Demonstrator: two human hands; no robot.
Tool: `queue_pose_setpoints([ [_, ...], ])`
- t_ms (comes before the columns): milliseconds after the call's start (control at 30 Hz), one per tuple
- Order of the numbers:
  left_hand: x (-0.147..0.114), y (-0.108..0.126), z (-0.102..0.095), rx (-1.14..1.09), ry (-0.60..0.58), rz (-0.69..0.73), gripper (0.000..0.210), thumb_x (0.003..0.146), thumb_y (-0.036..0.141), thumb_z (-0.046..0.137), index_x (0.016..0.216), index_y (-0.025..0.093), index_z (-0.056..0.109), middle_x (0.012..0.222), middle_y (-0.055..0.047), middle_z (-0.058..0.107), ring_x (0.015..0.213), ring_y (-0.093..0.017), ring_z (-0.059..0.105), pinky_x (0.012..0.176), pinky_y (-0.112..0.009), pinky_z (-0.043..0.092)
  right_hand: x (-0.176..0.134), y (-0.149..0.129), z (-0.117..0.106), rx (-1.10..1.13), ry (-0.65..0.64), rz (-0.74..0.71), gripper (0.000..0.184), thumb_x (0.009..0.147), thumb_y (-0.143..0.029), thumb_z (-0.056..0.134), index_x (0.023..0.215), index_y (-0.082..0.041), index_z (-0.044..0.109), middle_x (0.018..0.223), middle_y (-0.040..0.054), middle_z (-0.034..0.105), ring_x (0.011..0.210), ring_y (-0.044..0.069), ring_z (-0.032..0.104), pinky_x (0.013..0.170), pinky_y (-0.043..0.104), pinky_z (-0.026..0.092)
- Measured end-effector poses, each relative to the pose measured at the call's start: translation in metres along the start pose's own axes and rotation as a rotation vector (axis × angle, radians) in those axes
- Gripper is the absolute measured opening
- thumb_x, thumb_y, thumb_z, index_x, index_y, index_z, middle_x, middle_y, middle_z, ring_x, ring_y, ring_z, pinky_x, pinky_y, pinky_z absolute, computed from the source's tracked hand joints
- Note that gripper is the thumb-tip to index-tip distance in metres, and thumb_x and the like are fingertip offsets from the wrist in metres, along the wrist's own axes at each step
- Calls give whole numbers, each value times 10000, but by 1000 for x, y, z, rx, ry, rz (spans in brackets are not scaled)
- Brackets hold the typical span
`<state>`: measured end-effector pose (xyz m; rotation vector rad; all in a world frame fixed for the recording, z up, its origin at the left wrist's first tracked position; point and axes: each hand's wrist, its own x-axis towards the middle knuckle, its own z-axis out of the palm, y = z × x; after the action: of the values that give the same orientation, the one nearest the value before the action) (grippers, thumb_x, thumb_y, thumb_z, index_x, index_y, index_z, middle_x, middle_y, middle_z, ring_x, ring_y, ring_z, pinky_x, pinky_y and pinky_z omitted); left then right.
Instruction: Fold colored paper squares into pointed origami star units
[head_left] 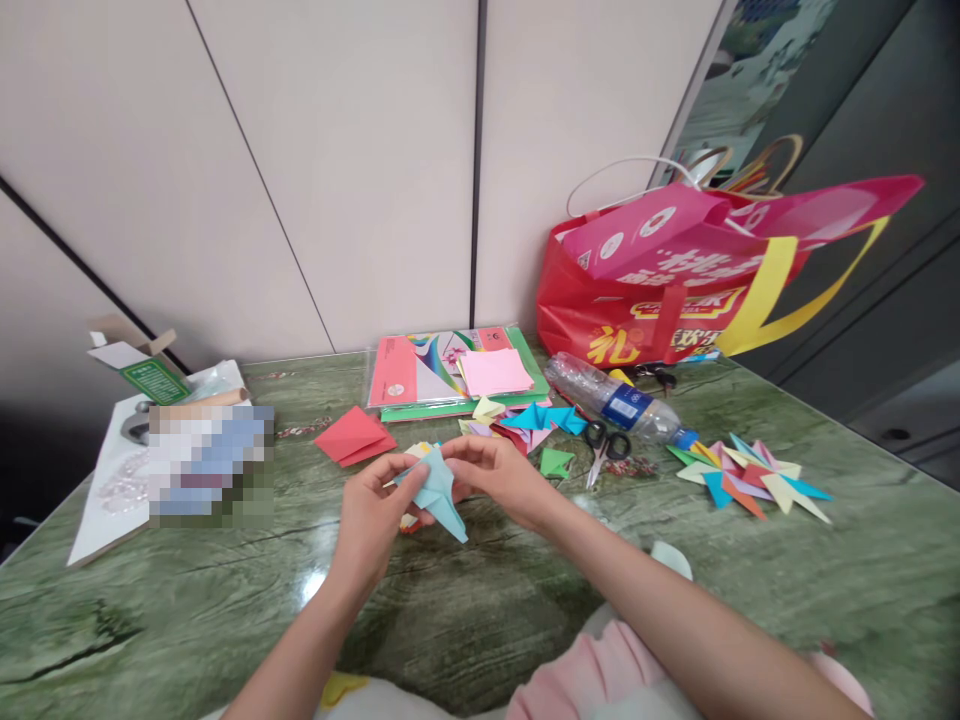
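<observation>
Left hand (390,490) pinching light-blue folded paper (442,500), thumb on top; right hand (495,478) pinching its upper right side. Paper held over the middle of the green table (225,610), between near and far edges. Red folded paper (355,437) just left; pink sheets (499,371) on packs by the far edge. Risks, my judgement: uneven pinch could skew a crease; hands pulling apart could tear the thin sheet; slack left thumb could let flaps spring open. Plastic bottle (651,412) on its side could roll if bumped, shoving the scissors (604,447) or multicoloured paper star (750,474) toward the right edge.
</observation>
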<state>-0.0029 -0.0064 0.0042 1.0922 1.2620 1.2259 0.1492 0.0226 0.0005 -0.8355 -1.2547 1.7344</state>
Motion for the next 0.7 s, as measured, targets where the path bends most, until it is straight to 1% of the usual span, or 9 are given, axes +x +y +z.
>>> queue_pose_setpoints([
  [133, -1, -1, 1, 4, -28, -2, 244, 612, 355, 698, 740, 160, 627, 515, 30, 624, 393, -118, 550, 391, -208, 405, -1, 1, -1, 13, -25, -2, 359, 596, -342, 719, 881, -154, 608, 790, 13, 633, 636, 130, 615, 624, 292, 517],
  [233, -2, 0, 2, -6, -67, -35, 269, 588, 343, 711, 779, 165, 643, 483, 34, 610, 398, -130, 550, 396, -213, 397, -1, 3, -1, 2, -43, 12, 341, 587, -327, 726, 847, -145, 601, 749, 12, 643, 615, 128, 616, 624, 286, 510],
  [333, -3, 2, 3, 9, -102, -55, 261, 596, 322, 702, 792, 160, 643, 475, 34, 599, 396, -126, 542, 418, -220, 401, 0, 5, -1, -24, -11, -19, 305, 577, -329, 730, 776, -150, 585, 687, -5, 638, 595, 124, 608, 603, 275, 503],
  [367, -3, 2, 3, 11, -109, -52, 256, 608, 312, 692, 806, 161, 633, 497, 33, 605, 396, -122, 542, 426, -222, 407, 0, 5, -1, -38, 9, -39, 292, 576, -330, 730, 753, -154, 578, 670, -12, 634, 591, 122, 604, 594, 270, 500],
  [433, -3, 3, 4, -11, -109, -28, 261, 627, 290, 674, 849, 178, 594, 613, 27, 633, 415, -112, 553, 435, -224, 421, 0, 4, -1, -63, 40, -77, 267, 588, -331, 722, 728, -161, 571, 641, -22, 625, 578, 119, 597, 580, 263, 498],
  [500, -2, 3, 4, -52, -95, 3, 266, 630, 274, 665, 859, 200, 552, 738, 29, 636, 438, -97, 561, 433, -217, 426, 0, 2, -1, -74, 36, -97, 243, 614, -331, 703, 746, -165, 584, 644, -21, 627, 571, 116, 594, 572, 261, 498],
  [533, -2, 2, 4, -65, -91, 9, 259, 627, 269, 664, 845, 203, 540, 744, 36, 628, 440, -91, 559, 428, -210, 421, 0, 1, 0, -73, 22, -100, 238, 628, -330, 692, 770, -166, 596, 659, -17, 634, 577, 118, 597, 574, 263, 499],
  [633, -2, 2, 3, -70, -101, -22, 236, 600, 254, 678, 776, 188, 536, 571, 62, 586, 406, -86, 526, 409, -188, 388, -1, 0, 0, -62, -25, -93, 241, 655, -323, 669, 832, -166, 623, 711, -2, 655, 622, 131, 614, 599, 275, 504],
  [700, -2, 2, 3, -74, -110, -43, 225, 588, 248, 686, 744, 179, 539, 491, 64, 566, 391, -89, 511, 399, -181, 367, -1, 2, 0, -58, -29, -93, 225, 654, -307, 669, 822, -162, 630, 706, 0, 660, 633, 138, 620, 606, 280, 505],
])
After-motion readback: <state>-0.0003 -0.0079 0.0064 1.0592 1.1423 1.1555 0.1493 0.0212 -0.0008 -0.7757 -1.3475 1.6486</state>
